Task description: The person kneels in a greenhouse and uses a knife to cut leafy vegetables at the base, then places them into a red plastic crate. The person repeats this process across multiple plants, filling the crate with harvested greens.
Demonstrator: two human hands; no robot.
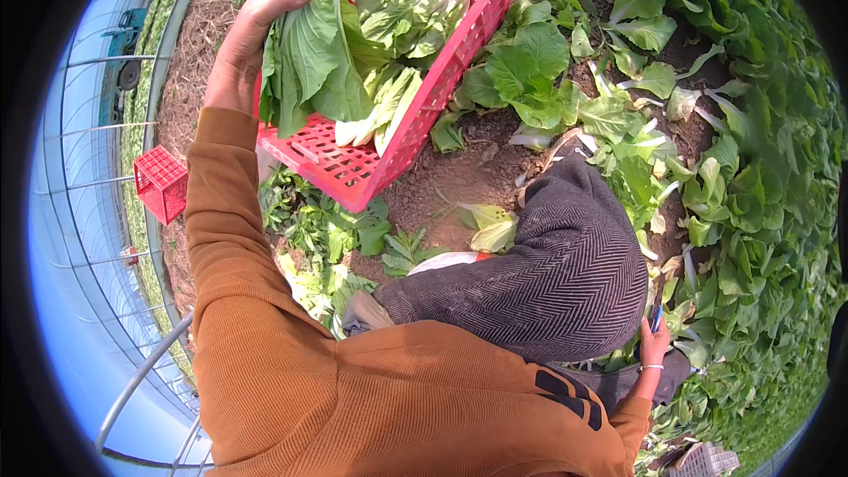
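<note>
My left hand [255, 30] grips a bunch of leafy cabbage greens [318, 59] by its pale stem end, over the near left part of a red plastic crate [391, 175]. The leaves hang down over the crate's slatted floor. Inside the crate lie more greens [417, 13] in a row, and a smaller bunch [381, 106] nearer the front. Low at the right, beside my bent knee, my right hand [654, 344] is closed around a slim tool with a blue handle [656, 318], which looks like a knife. Its far end is hard to make out among the leaves.
Dense rows of leafy greens [748, 199] fill the right side. Cut and wilted leaves [493, 225] litter the soil by my knee. Another red crate [161, 182] stands at the left, near the greenhouse frame [142, 371]. A pale crate [705, 460] sits at the lower right.
</note>
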